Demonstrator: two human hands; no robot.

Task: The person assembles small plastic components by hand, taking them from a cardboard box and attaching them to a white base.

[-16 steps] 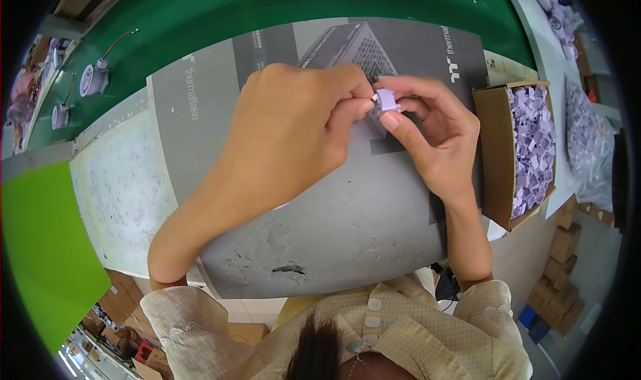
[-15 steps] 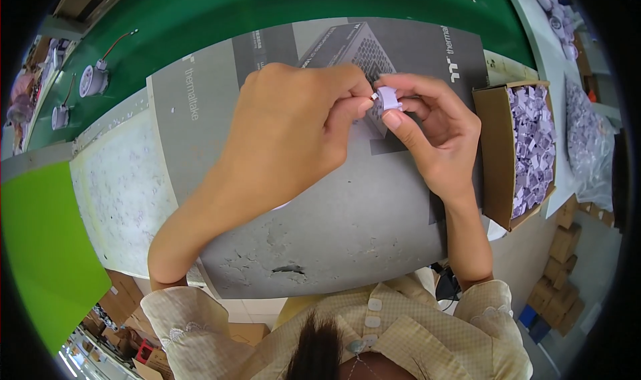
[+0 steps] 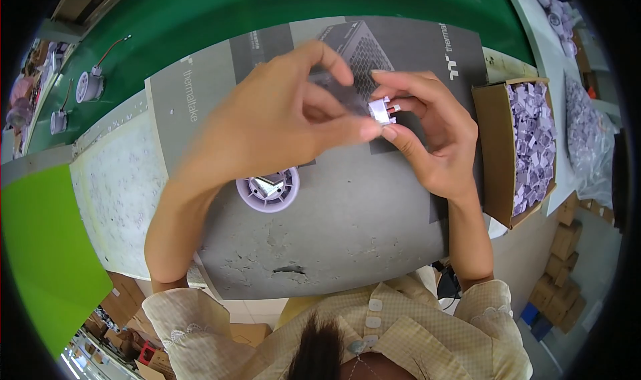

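Head view: left hand [image 3: 277,116] blurred, back of hand up, fingers loosely curled and parted with a gap to the thumb, which stretches right. Thumb tip at the near left side of small white piece [image 3: 379,111]; touching or just short of it, can't tell. No hold seen in this hand. Right hand [image 3: 437,136] turned partly palm-in, pinching the white piece between thumb below and fingers above, other fingers bent behind. Piece is held over grey sheet [image 3: 347,246], nearer its far edge than its near edge, right of middle. Left forearm slants in across the sheet's near left corner; right forearm comes up along its right edge. Round white housing [image 3: 268,208] on the sheet, left of middle, partly under left wrist. Cardboard box [image 3: 495,156] of small white parts [image 3: 532,146] just beside the sheet's right edge.
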